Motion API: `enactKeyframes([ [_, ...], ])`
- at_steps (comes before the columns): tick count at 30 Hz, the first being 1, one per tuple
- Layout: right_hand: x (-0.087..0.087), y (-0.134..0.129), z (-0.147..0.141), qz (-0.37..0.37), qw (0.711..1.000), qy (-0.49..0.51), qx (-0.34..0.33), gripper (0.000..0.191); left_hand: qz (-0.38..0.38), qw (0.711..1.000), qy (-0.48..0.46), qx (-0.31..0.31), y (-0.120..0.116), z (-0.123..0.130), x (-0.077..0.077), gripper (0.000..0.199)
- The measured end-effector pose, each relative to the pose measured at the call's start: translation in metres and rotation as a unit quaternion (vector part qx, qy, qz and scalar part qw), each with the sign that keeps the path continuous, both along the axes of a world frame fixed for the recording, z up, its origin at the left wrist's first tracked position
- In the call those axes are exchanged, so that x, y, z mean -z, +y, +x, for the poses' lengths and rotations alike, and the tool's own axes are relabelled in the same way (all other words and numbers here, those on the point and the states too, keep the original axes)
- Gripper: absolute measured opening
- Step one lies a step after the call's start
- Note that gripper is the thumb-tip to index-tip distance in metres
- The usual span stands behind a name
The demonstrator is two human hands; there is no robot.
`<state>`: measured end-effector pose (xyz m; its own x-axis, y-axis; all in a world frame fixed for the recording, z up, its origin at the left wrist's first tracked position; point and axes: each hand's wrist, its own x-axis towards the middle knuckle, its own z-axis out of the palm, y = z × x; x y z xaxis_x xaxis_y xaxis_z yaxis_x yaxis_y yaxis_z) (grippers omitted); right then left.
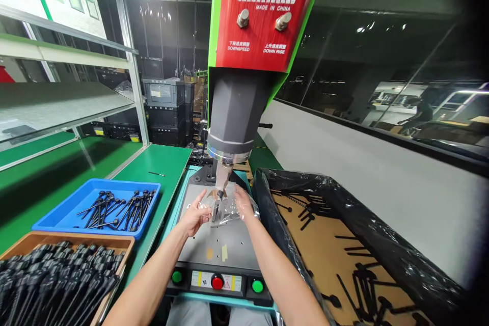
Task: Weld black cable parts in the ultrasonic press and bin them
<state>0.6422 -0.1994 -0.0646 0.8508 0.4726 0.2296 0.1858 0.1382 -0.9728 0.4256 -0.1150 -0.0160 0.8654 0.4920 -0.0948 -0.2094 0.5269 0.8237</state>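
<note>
My left hand [196,215] is at the left of a small metal fixture [216,210] on the machine's grey plate. Its index finger is stretched out and apart from the others, and I see nothing held in it. On the fixture's other side my right hand [243,202] has its fingers extended, against or just beside clear plastic film [229,211]. Whether it touches the film I cannot tell. A small black part [220,194] sits at the top of the fixture, directly under the metal horn [223,175] of the press.
A blue tray [95,183] and a brown tray [132,244] of black long-stemmed parts stand at left. At right is a black-lined box [328,183] with similar parts. The red press head [254,35] hangs above. Green buttons [257,286] flank a red button [217,281] in front.
</note>
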Motion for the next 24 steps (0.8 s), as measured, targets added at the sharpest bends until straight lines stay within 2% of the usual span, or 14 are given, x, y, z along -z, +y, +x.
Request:
enactKeyframes([
  [4,-0.008,0.013,0.019,-0.018,0.999,-0.033,0.006,0.04,0.014,1.0,-0.006,-0.008,0.008,0.004,-0.001,0.107],
  [8,0.001,0.012,0.02,-0.05,0.997,-0.054,0.0,0.036,0.018,1.0,-0.002,-0.018,0.009,0.006,-0.001,0.106],
  [13,0.033,-0.005,0.001,-0.115,0.99,-0.08,-0.013,0.021,0.006,1.0,0.011,-0.026,0.006,0.005,0.0,0.103],
  [16,0.047,-0.021,-0.017,-0.141,0.984,-0.103,-0.03,0.024,-0.001,1.0,0.012,-0.026,0.005,0.004,0.001,0.104],
  [20,0.054,-0.045,-0.04,-0.161,0.976,-0.134,-0.06,0.031,-0.001,1.0,0.007,-0.026,0.005,0.005,0.003,0.103],
  [24,0.056,-0.063,-0.057,-0.17,0.97,-0.151,-0.087,0.03,0.004,1.0,-0.011,-0.028,0.006,0.003,0.004,0.102],
])
